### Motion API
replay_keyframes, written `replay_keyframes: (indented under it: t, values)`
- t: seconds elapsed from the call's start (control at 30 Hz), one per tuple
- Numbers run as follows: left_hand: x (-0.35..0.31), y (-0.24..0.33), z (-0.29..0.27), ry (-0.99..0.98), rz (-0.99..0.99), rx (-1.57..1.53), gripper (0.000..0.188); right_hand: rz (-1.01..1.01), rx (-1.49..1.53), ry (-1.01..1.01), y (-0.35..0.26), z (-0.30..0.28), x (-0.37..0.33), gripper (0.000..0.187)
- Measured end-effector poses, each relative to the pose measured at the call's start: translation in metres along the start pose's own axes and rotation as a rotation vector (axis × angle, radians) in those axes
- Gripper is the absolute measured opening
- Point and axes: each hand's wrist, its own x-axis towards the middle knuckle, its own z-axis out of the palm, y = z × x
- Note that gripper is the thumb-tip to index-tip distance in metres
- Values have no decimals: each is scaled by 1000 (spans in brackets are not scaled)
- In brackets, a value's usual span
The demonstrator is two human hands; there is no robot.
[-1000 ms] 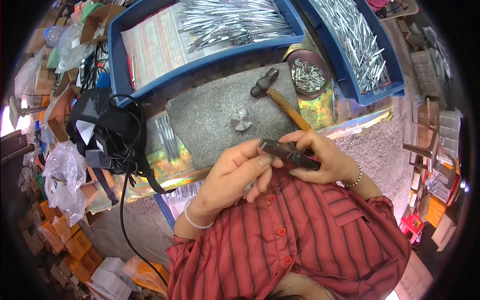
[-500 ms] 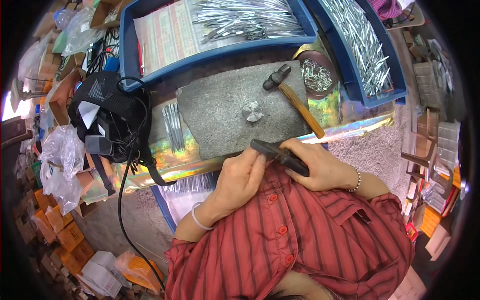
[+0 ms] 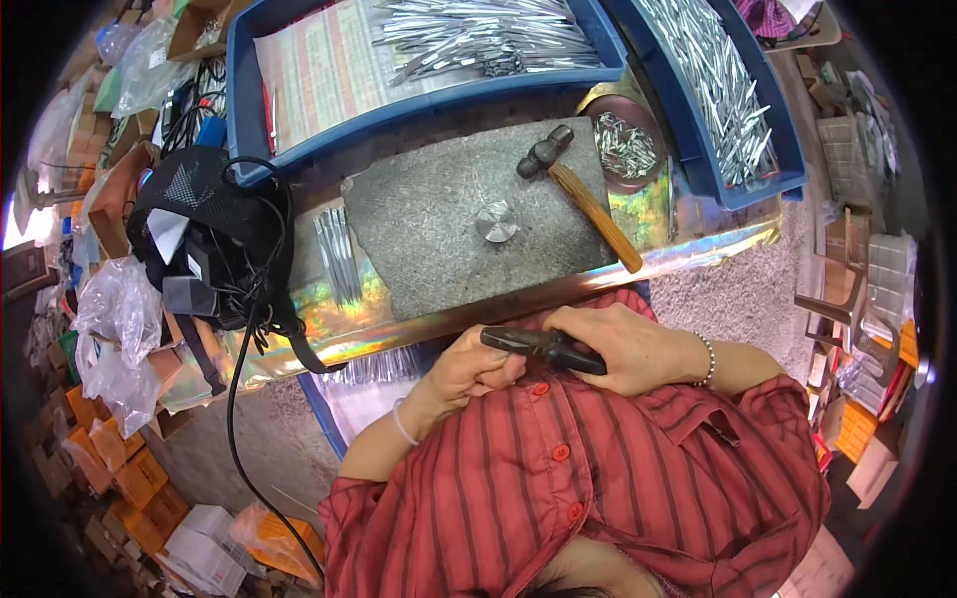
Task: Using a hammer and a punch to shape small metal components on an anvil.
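My right hand (image 3: 638, 344) is closed around the handles of black-handled pliers (image 3: 510, 340), held low in front of my shirt. The plier jaws point left and lie against the fingers of my left hand (image 3: 461, 373). That hand is curled shut, and whatever its fingers pinch is hidden. Beyond the hands a grey stone slab (image 3: 419, 224) lies on the bench, with a round silver metal disc (image 3: 497, 222) near its middle. A hammer with a wooden handle (image 3: 595, 217) rests across the slab's right side.
Slender metal pieces (image 3: 337, 255) lie bunched left of the slab. A blue tray (image 3: 429, 108) and another blue tray (image 3: 766, 192) hold many more. A round dish (image 3: 638, 185) contains small metal bits. A black mesh bag (image 3: 204, 189) with cables stands at the left.
Both hands and the pliers have come down and nearer my body, away from the slab's front edge. The pliers have turned flatter, with their jaws pointing left.
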Motion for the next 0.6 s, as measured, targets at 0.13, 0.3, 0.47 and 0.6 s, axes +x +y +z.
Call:
replay_keyframes:
  t: [0.13,0.3,0.47,0.6]
  values:
    - [4,-4,4,3,61,-43,25,34,-5,-27,3,-2,-1,41]
    - [4,5,17,361,735,1329,8,-23,-18,58,9,5,1,38]
    - [4,7,3,359,802,1702,17,57,53,85,12,12,2,38]
    - [6,7,-1,276,822,1539,19,179,136,4,11,11,2,33]
